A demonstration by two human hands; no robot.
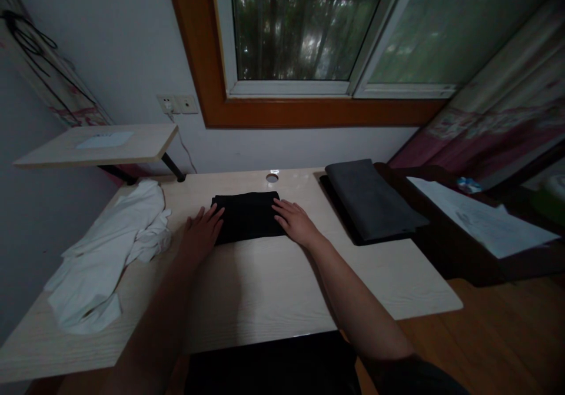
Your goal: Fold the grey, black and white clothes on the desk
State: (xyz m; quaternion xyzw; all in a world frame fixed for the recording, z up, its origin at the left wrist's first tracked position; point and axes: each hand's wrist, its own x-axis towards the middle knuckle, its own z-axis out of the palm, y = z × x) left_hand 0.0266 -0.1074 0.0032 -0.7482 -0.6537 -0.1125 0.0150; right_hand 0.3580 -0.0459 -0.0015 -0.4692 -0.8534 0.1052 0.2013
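A black folded cloth [251, 218] lies flat on the light wooden desk [273, 289], a neat rectangle in front of me. My left hand [203, 229] rests at its left edge, fingers spread, the fingertips on the fabric. At the opposite edge my right hand [296, 221] lies with fingers stretched out over the cloth's right side. Neither hand grips anything. What kind of garment the black cloth is, I cannot tell.
A crumpled white garment [110, 254] lies on the desk's left side, below a raised shelf [101, 148]. Dark grey folded cloth [371, 198] sits at the right. Beyond it, a dark surface holds papers [481, 215]. A cable hole [272, 178] is near the wall.
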